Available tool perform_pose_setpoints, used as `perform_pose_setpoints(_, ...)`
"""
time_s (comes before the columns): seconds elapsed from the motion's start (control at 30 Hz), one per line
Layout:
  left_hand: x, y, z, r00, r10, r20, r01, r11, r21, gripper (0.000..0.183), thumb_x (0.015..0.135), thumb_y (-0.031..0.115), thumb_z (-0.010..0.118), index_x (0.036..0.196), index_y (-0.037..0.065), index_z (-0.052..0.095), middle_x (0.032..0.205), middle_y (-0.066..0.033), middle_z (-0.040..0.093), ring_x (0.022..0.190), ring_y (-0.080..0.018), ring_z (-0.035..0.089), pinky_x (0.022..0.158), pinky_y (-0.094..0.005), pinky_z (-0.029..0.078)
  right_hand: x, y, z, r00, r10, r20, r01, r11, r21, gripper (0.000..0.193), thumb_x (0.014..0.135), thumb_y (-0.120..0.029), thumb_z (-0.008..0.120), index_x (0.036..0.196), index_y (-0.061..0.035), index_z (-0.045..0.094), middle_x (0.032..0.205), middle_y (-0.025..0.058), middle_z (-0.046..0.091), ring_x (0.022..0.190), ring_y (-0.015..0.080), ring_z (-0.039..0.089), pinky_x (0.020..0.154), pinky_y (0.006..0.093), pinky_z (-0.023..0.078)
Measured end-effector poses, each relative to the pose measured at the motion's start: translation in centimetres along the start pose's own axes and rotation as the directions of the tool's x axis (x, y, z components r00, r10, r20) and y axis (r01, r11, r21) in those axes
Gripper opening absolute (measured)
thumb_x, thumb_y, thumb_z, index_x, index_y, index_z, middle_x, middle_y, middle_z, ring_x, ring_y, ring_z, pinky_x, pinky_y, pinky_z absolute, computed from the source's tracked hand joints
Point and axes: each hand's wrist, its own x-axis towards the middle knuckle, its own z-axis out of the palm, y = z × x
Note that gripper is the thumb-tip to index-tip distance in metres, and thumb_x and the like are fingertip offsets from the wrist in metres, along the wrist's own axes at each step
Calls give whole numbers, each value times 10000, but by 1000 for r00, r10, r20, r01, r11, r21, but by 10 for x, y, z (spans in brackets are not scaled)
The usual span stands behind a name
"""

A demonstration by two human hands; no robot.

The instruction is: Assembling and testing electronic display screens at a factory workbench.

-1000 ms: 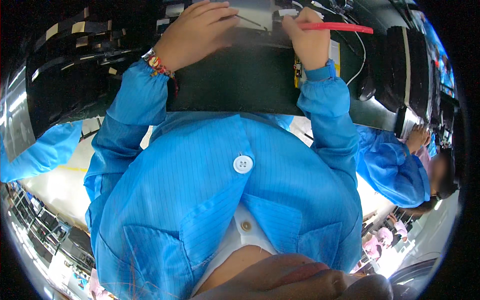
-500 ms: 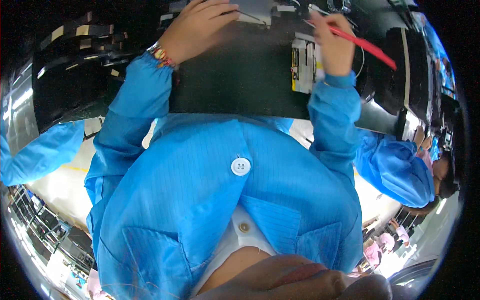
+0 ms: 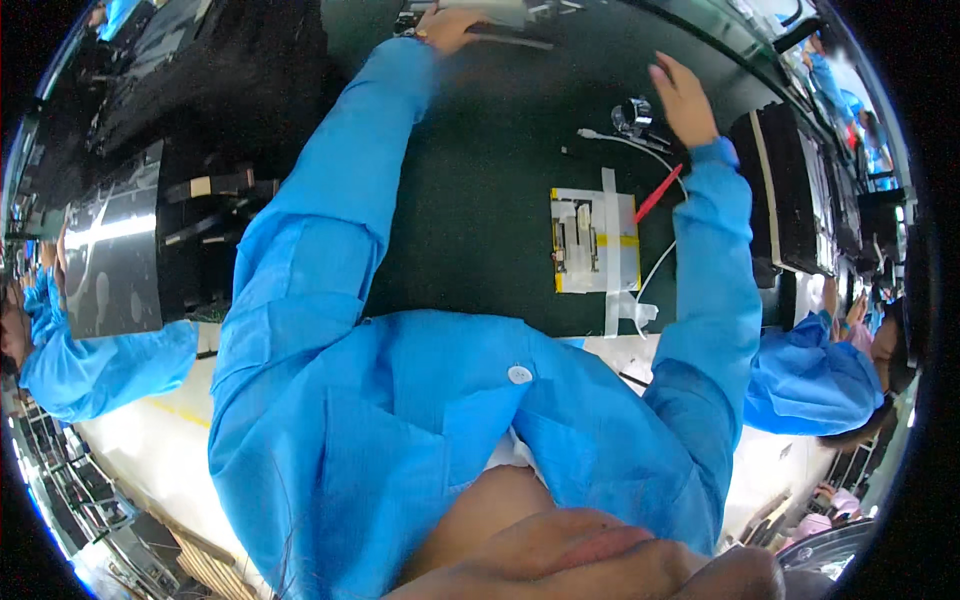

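My left hand [image 3: 452, 28] reaches to the far edge of the view, against a pale flat piece [image 3: 495, 12]; its fingers are partly hidden and blurred, so its grip is unclear. A thin grey strip [image 3: 515, 41] extends right from beside it. My right hand [image 3: 686, 102] is over the dark mat, fingers stretched and nothing in them. Near it lie a small shiny metal part [image 3: 632, 116] and a white cable [image 3: 622, 139]. A slim red tool [image 3: 659, 193] rests beside a flat silvery, yellow-edged piece [image 3: 621, 262], which has white tape across it and small parts on top.
A stack of black panels [image 3: 783, 190] with a pale band stands at the right. To the left are a shiny sheet [image 3: 115, 250] and dark strips [image 3: 205, 188]. People in blue sleeves sit on both sides, one at the right [image 3: 815, 385]. A dark rail crosses the far right.
My right hand has let go of the red tool, which now lies on the mat. Both hands are farther forward, and the view has shifted to show more of the near table.
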Motion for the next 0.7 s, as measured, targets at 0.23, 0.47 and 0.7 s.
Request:
perform_pose_setpoints(0.23,2,158,-111,993,-106,-43,90,956,-279,471,780,193,634,1231,128,513,1294,-131,455,1220,-316,420,994,-545,338,18,6,49,813,444,376,-201,821,-534,858,850,-699,285,1384,-28,327,1459,175,262,1342,334,260,1057,552,230)
perform_pose_setpoints(0.47,-182,268,-290,946,308,99,-128,638,-759,248,897,168,479,1087,66,602,1263,-199,487,1207,-340,454,1014,-424,382,18,-170,5,941,-197,276,121,956,268,522,900,-440,506,1215,-25,533,1159,192,572,1083,315,540,937,391,419)
perform_pose_setpoints(0.7,-388,132,-455,801,-371,-469,-174,606,-777,257,945,168,453,960,-31,615,998,-239,606,922,-283,620,768,-443,515,-46,-367,3,415,-728,546,-397,395,828,472,934,-404,479,1185,-8,527,1052,167,600,955,228,606,767,324,523)
